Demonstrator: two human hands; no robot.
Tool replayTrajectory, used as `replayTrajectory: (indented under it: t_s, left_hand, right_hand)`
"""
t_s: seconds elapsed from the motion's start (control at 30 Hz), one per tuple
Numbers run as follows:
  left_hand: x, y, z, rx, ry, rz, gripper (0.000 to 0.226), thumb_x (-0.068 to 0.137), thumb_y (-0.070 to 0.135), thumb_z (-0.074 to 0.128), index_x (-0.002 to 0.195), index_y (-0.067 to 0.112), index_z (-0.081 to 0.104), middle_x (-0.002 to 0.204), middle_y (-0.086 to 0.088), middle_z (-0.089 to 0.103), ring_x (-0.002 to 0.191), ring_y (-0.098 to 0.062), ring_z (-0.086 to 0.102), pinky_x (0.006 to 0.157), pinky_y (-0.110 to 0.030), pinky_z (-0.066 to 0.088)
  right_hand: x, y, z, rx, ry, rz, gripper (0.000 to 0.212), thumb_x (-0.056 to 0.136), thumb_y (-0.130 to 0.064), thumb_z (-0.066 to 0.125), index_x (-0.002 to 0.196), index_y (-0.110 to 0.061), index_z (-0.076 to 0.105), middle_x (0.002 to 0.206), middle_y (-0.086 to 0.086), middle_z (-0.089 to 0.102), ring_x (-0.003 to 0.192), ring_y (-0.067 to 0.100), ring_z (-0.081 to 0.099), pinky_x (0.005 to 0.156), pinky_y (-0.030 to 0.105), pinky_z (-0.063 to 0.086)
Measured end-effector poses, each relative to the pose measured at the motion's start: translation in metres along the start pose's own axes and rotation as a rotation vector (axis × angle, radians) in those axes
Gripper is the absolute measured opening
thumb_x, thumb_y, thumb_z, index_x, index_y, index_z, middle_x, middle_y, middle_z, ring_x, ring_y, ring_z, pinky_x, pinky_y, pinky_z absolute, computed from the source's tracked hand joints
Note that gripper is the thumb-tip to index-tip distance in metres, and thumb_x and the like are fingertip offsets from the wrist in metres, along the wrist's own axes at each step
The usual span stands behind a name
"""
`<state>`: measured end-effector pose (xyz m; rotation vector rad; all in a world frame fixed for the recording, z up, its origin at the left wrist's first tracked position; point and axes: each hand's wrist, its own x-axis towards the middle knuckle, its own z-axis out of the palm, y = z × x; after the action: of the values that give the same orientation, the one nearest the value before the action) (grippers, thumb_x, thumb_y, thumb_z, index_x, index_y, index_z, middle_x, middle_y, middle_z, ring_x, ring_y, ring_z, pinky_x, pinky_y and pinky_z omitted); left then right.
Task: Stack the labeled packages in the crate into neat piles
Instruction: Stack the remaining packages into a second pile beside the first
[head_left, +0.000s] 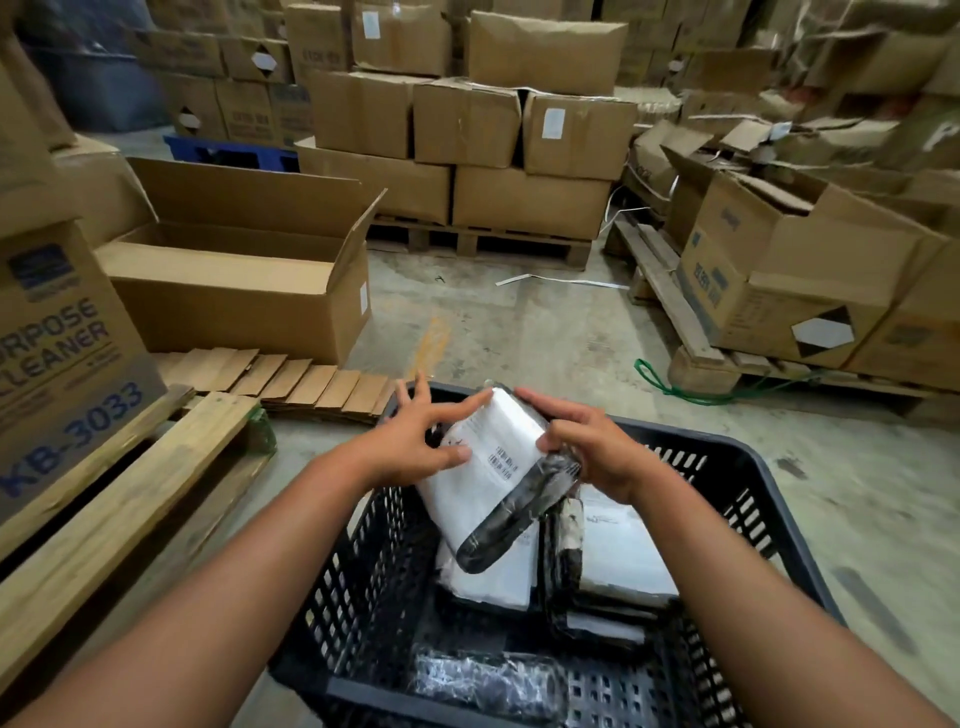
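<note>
I hold a labeled package (488, 467) tilted above the crate (727, 452). My right hand (587, 447) grips its edge, and my left hand (415, 441) is spread, thumb steadying it. Next, I judge, it needs laying squarely on the pile (493, 577) below.

Held package (493, 467) label print unreadable; crate (675, 441) near side cut off; lower packages (493, 582) partly hidden.

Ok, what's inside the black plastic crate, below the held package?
A left pile and a right pile of white-labelled black-wrapped packages, plus one dark shiny package nearest the camera. The held white-labelled package covers part of the left pile; lower layers are hidden.
</note>
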<state>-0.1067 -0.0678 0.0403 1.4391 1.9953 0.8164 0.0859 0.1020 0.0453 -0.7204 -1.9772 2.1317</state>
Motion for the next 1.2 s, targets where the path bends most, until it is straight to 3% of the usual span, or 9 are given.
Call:
replayTrajectory:
  t_s: [0.13,0.2,0.3,0.37,0.47,0.6,0.7,0.9,1.2]
  left_hand:
    - [-0.002,0.018,-0.002,-0.435,-0.113,0.077,0.077,0.084,0.018,0.081,0.14,0.058,0.048,0.153,0.002,0.049,0.14,-0.02,0.046,0.112,-0.044,0.043]
    - [0.002,0.026,-0.007,-0.504,-0.149,0.069,0.077,0.074,0.02,0.088,0.136,0.052,0.057,0.14,0.012,0.061,0.125,-0.013,0.06,0.103,-0.036,0.052]
    - [0.009,0.036,-0.013,-0.523,-0.227,0.047,0.078,0.069,0.023,0.092,0.134,0.051,0.06,0.144,0.013,0.057,0.123,-0.011,0.062,0.1,-0.036,0.054]
    - [0.012,0.034,-0.012,-0.605,-0.241,0.019,0.077,0.071,0.018,0.09,0.135,0.047,0.06,0.145,0.008,0.055,0.124,-0.019,0.063,0.098,-0.04,0.056]
    - [0.013,0.019,-0.001,-0.797,-0.163,-0.019,0.075,0.071,0.01,0.087,0.135,0.04,0.063,0.136,-0.005,0.065,0.118,-0.026,0.067,0.09,-0.04,0.059]
    - [0.018,-0.003,0.02,-0.951,0.027,-0.061,0.074,0.059,0.014,0.091,0.125,0.041,0.071,0.125,-0.007,0.073,0.112,-0.027,0.07,0.081,-0.034,0.061]
    - [0.022,-0.016,0.038,-0.984,0.108,-0.116,0.072,0.059,0.013,0.09,0.122,0.044,0.07,0.135,-0.01,0.066,0.113,-0.025,0.069,0.078,-0.032,0.062]
    - [0.022,-0.029,0.079,-0.486,0.043,-0.157,0.094,0.082,0.004,0.081,0.156,0.035,0.031,0.16,0.017,0.027,0.125,-0.007,0.052,0.074,-0.011,0.054]
    - [0.02,-0.057,0.101,-0.165,-0.164,-0.337,0.13,0.076,-0.006,0.08,0.156,0.048,-0.007,0.156,-0.005,0.04,0.115,-0.013,0.051,0.088,-0.026,0.048]
  right_hand:
    - [-0.013,-0.012,-0.024,0.145,-0.107,-0.024,0.071,0.066,-0.005,0.059,0.134,-0.026,0.068,0.143,0.016,0.059,0.11,0.036,0.061,0.08,0.041,0.054]
    - [-0.019,-0.01,-0.033,0.199,-0.146,-0.036,0.072,0.07,-0.001,0.05,0.137,-0.023,0.065,0.147,0.015,0.057,0.122,0.04,0.057,0.094,0.051,0.047]
    - [-0.024,-0.007,-0.042,0.242,-0.188,-0.055,0.074,0.074,-0.002,0.047,0.146,-0.02,0.056,0.151,0.015,0.052,0.137,0.048,0.045,0.109,0.069,0.03]
    - [-0.024,-0.01,-0.047,0.216,-0.139,-0.06,0.066,0.079,-0.008,0.054,0.141,-0.027,0.061,0.145,0.015,0.057,0.126,0.047,0.056,0.099,0.071,0.043]
    - [-0.024,-0.015,-0.054,0.246,-0.031,-0.083,0.051,0.084,-0.014,0.074,0.131,-0.032,0.068,0.122,0.02,0.063,0.095,0.037,0.068,0.072,0.062,0.06]
    - [-0.025,-0.011,-0.05,0.316,0.002,-0.114,0.07,0.078,-0.007,0.081,0.142,-0.023,0.058,0.119,0.013,0.074,0.103,0.028,0.074,0.084,0.046,0.063]
    - [-0.022,-0.001,-0.036,0.031,0.024,-0.044,0.096,0.066,-0.005,0.093,0.149,-0.026,0.05,0.132,0.006,0.069,0.117,0.021,0.069,0.096,0.039,0.058]
    - [-0.009,0.04,-0.003,-0.587,0.063,0.092,0.129,0.059,-0.007,0.098,0.162,-0.017,0.021,0.157,-0.001,0.037,0.133,0.021,0.049,0.102,0.029,0.049]
    - [0.019,0.09,0.015,-0.924,0.135,0.181,0.124,0.062,-0.012,0.094,0.16,-0.036,0.022,0.156,0.007,0.039,0.142,0.029,0.04,0.114,0.044,0.04]
